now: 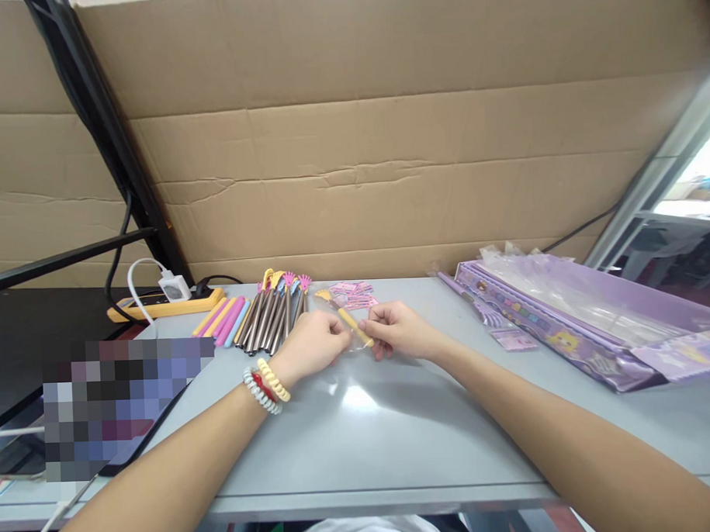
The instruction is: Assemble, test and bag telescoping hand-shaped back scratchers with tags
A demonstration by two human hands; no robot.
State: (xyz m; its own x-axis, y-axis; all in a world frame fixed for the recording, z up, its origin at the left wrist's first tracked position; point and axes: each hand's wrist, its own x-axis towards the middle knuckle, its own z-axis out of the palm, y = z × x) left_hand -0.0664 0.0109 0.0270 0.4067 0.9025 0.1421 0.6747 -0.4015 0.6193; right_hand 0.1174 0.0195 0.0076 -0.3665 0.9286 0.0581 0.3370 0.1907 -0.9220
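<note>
Over the middle of the desk, a yellow back scratcher (350, 319) with a hand-shaped head slants between my hands inside a clear plastic bag. My left hand (314, 339), with coil bands at its wrist, is closed on the bag's left side. The fingers of my right hand (399, 328) pinch the bag at the scratcher's lower end. Left of my hands lies a bunch of back scratchers (275, 315) with metal shafts and pink, yellow and blue heads. Beside them are several coloured tubes (222, 321). Pink printed cards (353, 294) lie just behind my hands.
On the right stands a purple display box (567, 344) with clear bags in it; a bagged purple back scratcher (473, 299) and a card (514, 339) lie alongside. A yellow power strip (199, 302) and a blurred-out device (132, 406) are on the left. Cardboard (385, 141) lines the back.
</note>
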